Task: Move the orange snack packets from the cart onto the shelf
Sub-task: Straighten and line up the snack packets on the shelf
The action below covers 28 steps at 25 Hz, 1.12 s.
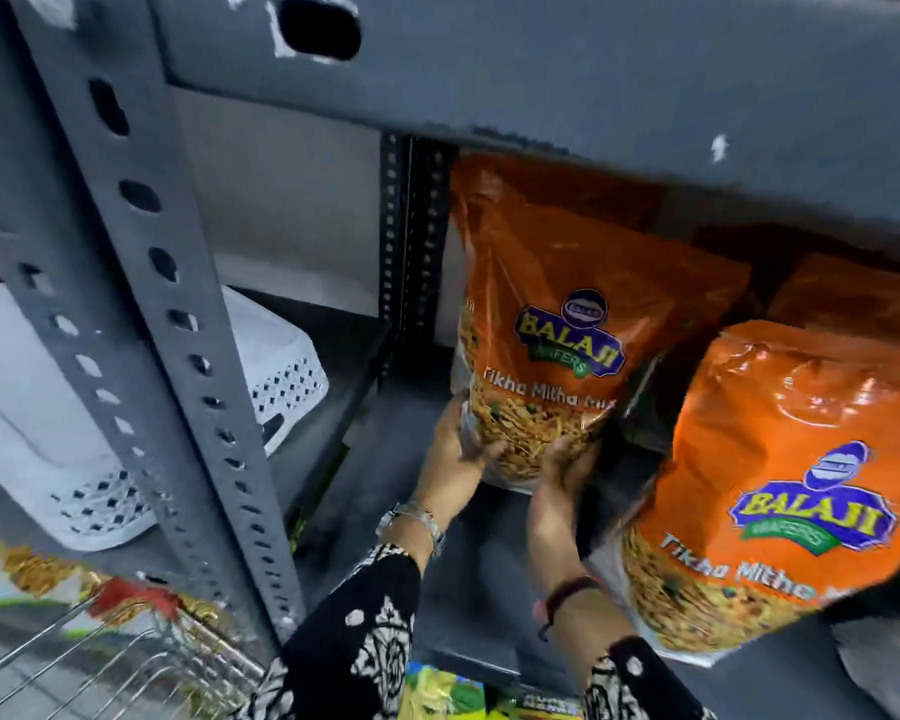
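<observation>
An orange snack packet [557,314] stands upright on the grey shelf [365,418], under the shelf board above. My left hand [461,449] grips its lower left corner and my right hand [562,467] holds its bottom edge on the right. A second orange snack packet [780,485] leans on the same shelf to the right, nearer to me. Behind it, part of another orange packet [848,298] shows in shadow. The wire cart [105,662] is at the bottom left, with its contents blurred.
A grey perforated upright post [141,304] rises at the left front of the shelf. A white perforated basket [94,407] lies behind it on the left. Yellow and green packets [442,693] show below the shelf edge. The upper shelf board [593,85] hangs low overhead.
</observation>
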Tool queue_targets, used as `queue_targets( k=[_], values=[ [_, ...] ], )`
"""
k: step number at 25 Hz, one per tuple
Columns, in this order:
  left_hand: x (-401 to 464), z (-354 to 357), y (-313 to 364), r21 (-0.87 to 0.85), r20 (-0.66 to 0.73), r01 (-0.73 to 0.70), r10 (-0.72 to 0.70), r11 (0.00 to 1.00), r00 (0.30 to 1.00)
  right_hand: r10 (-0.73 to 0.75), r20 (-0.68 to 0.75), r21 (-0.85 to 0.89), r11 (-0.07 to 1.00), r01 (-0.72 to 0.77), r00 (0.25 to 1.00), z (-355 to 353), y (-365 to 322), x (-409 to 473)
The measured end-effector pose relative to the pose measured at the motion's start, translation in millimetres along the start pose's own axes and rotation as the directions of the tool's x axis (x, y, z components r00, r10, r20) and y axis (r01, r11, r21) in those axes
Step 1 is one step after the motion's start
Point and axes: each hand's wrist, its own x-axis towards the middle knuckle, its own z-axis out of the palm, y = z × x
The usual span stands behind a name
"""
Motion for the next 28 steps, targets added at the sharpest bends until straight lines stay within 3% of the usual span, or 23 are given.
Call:
queue_targets(
  k=[6, 12, 15, 17, 20, 23, 24, 26, 28],
  values=[
    [8.4, -19.8, -10.3, 0.004, -0.129, 0.03, -0.029, 1.0, 0.991, -0.069, 0.301, 0.194, 0.981, 0.01, 0.951, 2.7, -8.2, -9.3],
    [10.2, -20.6, -20.7, 0.058, -0.161, 0.093, -0.083, 0.994, 0.984, -0.055, 0.272, 0.132, 0.991, 0.02, 0.961, 5.8, -5.9, -8.4],
    [6.5, -16.4, -17.8, 0.072, -0.202, 0.13, -0.113, 0.989, 0.973, -0.032, 0.291, 0.016, 0.999, 0.029, 0.956, 1.1, -3.9, -15.2],
    [-2.6, -10.9, -14.6, 0.104, -0.292, 0.128, -0.093, 0.986, 0.952, -0.128, 0.357, -0.001, 0.991, 0.137, 0.925, -16.1, -6.0, -34.6],
    [-34.0, 4.5, -4.5, 0.195, -0.375, -0.026, 0.099, 0.98, 0.922, -0.307, 0.463, -0.023, 0.933, 0.358, 0.831, -69.4, -6.4, -77.0],
    [-73.2, 29.0, 10.4, 0.18, -0.225, -0.079, 0.119, 0.98, 0.967, -0.539, 0.372, -0.275, 0.714, 0.644, 0.756, -138.6, 8.7, -92.4],
    [-81.2, 38.8, 14.8, 0.157, -0.111, -0.064, 0.082, 0.986, 0.991, -0.559, 0.291, -0.31, 0.713, 0.629, 0.776, -160.7, 10.6, -86.0],
    [-87.9, 57.2, 18.9, 0.146, 0.138, 0.006, -0.026, 0.989, 0.99, -0.497, 0.109, -0.248, 0.825, 0.508, 0.861, -192.9, 13.0, -64.4],
    [-89.7, 76.0, 23.1, 0.2, 0.273, 0.071, -0.125, 0.977, 0.954, -0.367, 0.115, -0.176, 0.907, 0.382, 0.923, -214.1, 17.4, -39.5]
  ],
)
